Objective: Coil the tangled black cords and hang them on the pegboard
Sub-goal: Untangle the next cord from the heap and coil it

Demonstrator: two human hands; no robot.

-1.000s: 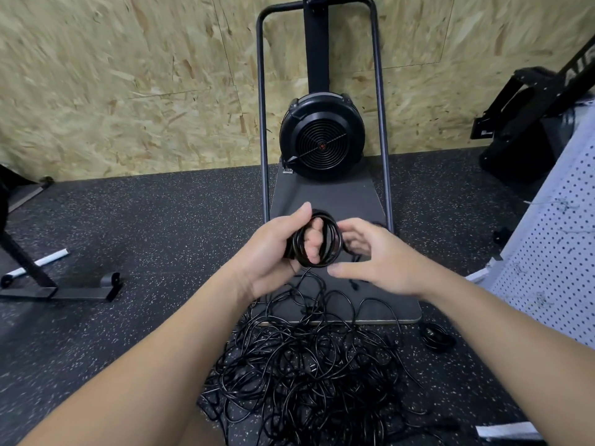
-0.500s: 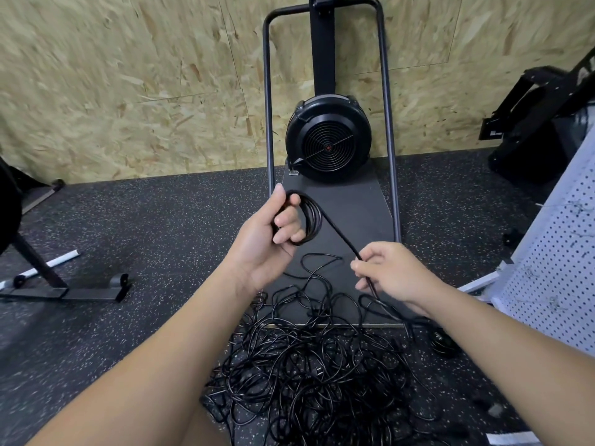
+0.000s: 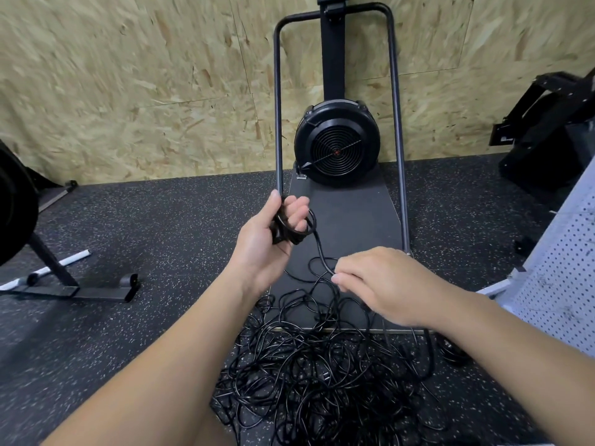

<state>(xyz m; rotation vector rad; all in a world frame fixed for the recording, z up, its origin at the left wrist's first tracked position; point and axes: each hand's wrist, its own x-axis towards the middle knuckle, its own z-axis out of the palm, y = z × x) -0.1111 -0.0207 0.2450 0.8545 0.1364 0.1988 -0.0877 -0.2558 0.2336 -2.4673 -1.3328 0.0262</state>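
Left hand [image 3: 267,233] raised above the cord pile [image 3: 322,371], fingers curled round a small coil [image 3: 291,228]. One cord [image 3: 320,252] runs down from the coil to the right hand [image 3: 383,281], pinched at its fingertips just above the pile. Pegboard [image 3: 560,284] right of the pile.

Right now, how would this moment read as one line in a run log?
step: coiling | left hand: grips coil | right hand: pinches cord | cord pile: tangled on floor | pegboard: right, no coil seen

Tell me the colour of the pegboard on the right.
White pegboard dotted with small dark holes; the head view shows it.
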